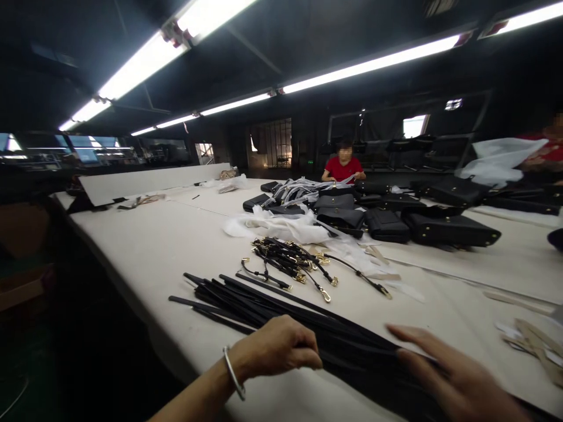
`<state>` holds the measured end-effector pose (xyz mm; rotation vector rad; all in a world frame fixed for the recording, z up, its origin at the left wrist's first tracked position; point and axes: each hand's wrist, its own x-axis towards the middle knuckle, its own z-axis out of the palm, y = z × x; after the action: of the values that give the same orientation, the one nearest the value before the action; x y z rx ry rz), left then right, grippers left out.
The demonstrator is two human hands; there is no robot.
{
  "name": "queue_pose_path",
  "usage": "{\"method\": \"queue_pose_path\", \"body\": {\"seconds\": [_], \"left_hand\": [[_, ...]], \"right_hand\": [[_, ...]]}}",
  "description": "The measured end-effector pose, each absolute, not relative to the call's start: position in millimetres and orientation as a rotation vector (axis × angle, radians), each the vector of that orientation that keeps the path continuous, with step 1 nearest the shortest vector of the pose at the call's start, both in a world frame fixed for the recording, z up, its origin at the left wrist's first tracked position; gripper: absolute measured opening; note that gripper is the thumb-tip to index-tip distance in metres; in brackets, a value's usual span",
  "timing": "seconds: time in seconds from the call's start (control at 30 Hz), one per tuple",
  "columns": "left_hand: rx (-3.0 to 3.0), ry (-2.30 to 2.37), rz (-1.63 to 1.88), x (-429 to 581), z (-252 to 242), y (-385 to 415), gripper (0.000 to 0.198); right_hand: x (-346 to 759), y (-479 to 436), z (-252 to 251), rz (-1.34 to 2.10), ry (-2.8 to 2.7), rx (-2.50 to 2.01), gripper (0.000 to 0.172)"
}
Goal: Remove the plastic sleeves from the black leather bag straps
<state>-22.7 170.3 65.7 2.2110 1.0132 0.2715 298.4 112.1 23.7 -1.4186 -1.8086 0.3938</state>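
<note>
A bundle of long black straps (316, 325) lies slantwise across the near part of the table, its narrow ends fanned out to the left. Over its near edge is my left hand (281, 349), with a silver bangle on the wrist. Its fingers are curled closed, and whatever they may hold is hidden. My right hand (453, 375), smeared by motion, is over the right part of the bundle with thumb and forefinger apart. Beyond the straps lies a heap of short black straps with gold clasps (285, 258), untouched by either hand.
Black bags (387, 225) and white wrapping (281, 225) lie farther back on the pale table (176, 234). A person in a red top (344, 170) sits at the far side. Beige strips (534, 346) lie at right. The table's edge drops off at left.
</note>
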Motion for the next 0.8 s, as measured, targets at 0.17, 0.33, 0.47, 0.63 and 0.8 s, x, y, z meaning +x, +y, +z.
{"method": "queue_pose_path", "body": {"seconds": [0.17,0.33,0.47,0.63,0.8], "left_hand": [[2.415,1.08,0.398,-13,49,184,0.03],[2.478,1.236,0.469,-49,36,245,0.021],[2.534,1.254,0.323,-54,26,287,0.018],[2.48,1.267,0.332,-44,22,306,0.017],[2.215,1.216,0.657,-61,55,311,0.025]], "right_hand": [[174,133,9,0.935,-1.853,-1.253,0.047],[174,148,-17,1.063,-1.584,-1.428,0.046],[190,155,-30,1.248,-1.412,-1.418,0.055],[194,156,-25,1.464,-1.202,-1.352,0.059],[198,153,-8,1.572,-0.991,-1.022,0.048]]}}
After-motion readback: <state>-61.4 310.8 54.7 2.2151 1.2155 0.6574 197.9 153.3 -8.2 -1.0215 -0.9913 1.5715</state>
